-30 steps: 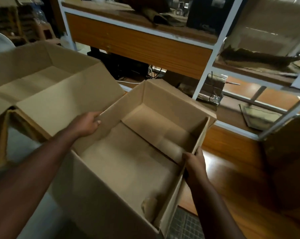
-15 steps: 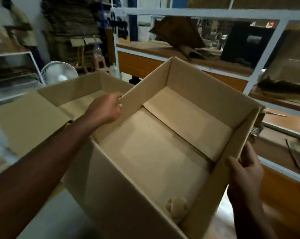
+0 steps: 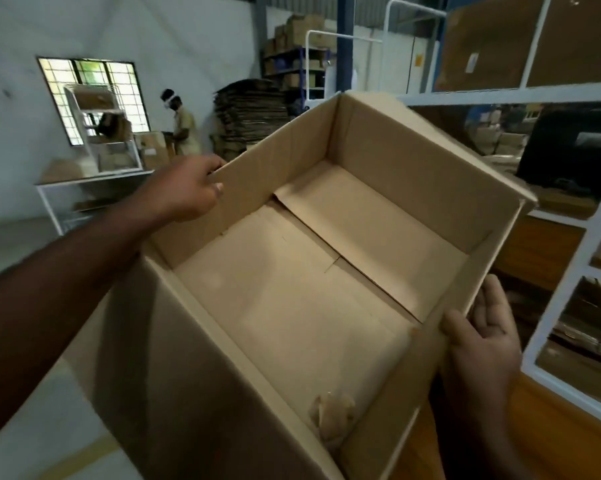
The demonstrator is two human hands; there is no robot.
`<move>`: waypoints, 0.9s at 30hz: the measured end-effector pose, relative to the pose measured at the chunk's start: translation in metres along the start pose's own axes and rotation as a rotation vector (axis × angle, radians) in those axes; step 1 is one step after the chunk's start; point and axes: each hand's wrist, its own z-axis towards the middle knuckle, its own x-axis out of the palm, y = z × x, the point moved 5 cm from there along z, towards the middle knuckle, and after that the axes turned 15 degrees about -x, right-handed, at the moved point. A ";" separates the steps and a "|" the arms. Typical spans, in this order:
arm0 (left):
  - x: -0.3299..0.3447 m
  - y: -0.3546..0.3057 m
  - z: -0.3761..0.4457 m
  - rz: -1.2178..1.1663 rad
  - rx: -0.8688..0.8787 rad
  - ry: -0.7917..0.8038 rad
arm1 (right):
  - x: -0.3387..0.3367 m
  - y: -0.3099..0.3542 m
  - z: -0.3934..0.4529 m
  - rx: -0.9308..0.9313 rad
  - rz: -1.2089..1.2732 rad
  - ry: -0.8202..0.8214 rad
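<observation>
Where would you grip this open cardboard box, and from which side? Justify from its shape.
Take the cardboard box by the top rims of two opposite walls, from outside. Its top is open, so fingers hook over bare edges, as the left hand does; the right hand meets the opposite rim.

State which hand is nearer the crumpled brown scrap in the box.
Right. The right hand touches the open cardboard box beside the crumpled brown scrap; the left hand grips the opposite wall.
</observation>
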 end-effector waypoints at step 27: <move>0.043 0.183 0.345 -0.004 0.036 0.100 | 0.337 -0.130 0.029 -0.122 -0.246 0.132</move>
